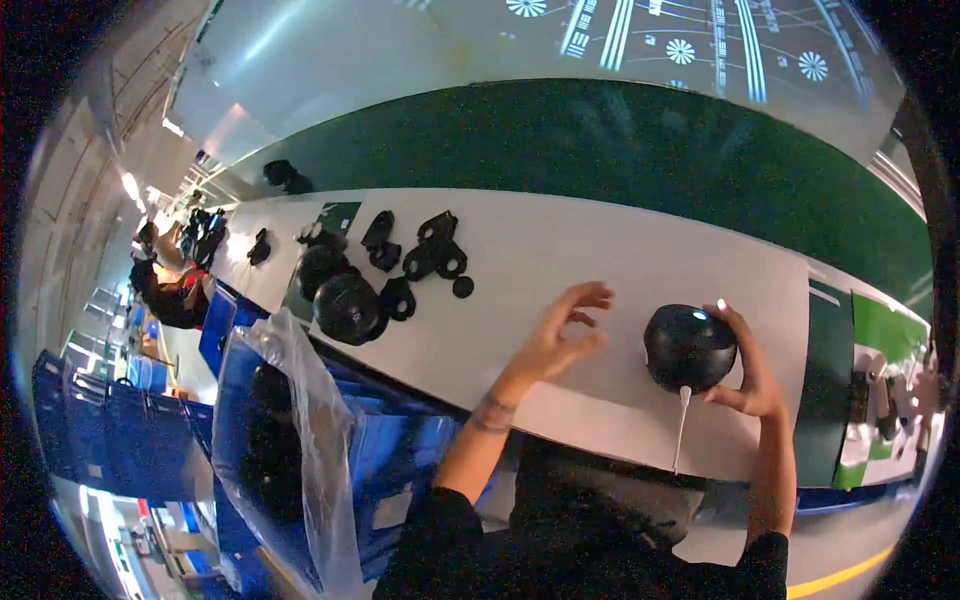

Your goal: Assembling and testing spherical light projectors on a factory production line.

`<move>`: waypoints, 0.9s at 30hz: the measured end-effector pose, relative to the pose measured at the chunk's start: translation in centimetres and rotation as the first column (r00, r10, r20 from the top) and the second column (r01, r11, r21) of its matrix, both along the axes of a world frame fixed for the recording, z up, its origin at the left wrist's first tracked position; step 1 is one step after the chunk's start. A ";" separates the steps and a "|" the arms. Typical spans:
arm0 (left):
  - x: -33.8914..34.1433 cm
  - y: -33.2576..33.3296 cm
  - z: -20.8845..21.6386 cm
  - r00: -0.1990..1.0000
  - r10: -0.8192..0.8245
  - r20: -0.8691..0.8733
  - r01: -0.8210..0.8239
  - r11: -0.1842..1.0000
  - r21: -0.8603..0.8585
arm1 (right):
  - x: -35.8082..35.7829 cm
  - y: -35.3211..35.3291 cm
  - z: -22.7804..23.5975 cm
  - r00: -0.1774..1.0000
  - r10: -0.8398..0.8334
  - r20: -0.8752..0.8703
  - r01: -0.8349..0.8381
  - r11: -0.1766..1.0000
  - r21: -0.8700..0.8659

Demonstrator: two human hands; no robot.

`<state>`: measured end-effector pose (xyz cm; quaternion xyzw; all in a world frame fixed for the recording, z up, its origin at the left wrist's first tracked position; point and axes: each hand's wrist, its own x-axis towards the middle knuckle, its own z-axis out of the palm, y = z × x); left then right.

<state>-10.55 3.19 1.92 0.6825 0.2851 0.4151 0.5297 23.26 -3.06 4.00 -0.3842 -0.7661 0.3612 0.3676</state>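
A glossy black ball-shaped device (688, 345) rests on the white tabletop at the right, a bright light reflection on its top. From its near side a white cable (682, 430) runs down toward the table's front edge. My right hand (757, 385) curves around the ball's right side, fingers at the top and thumb low by the cable. To the left of the ball, my left hand (555, 340) is held apart from it, fingers spread and curved, with nothing in them.
Black ringed housings (437, 247), a small black disc (463, 287) and round black units (348, 308) lie to the left. A plastic-lined blue bin (325, 440) stands below the front edge. Another person (170, 295) works far left. A pattern-covered panel (680, 50) rises behind the table.
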 end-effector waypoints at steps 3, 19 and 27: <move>-4.5 -1.0 -0.9 0.884 0.451 -0.126 -0.442 0.892 0.094 | 0.0 0.0 0.0 1.000 0.008 -0.029 -0.007 1.000 0.011; 5.5 -2.6 0.8 0.992 -0.126 -0.017 0.119 0.967 -0.225 | -0.7 0.0 0.8 0.998 -0.062 -0.020 0.063 0.995 0.079; 5.4 -4.7 0.5 0.994 -0.023 -0.107 0.005 0.987 -0.163 | -0.1 -2.7 2.1 0.996 -0.029 0.088 0.017 0.990 0.139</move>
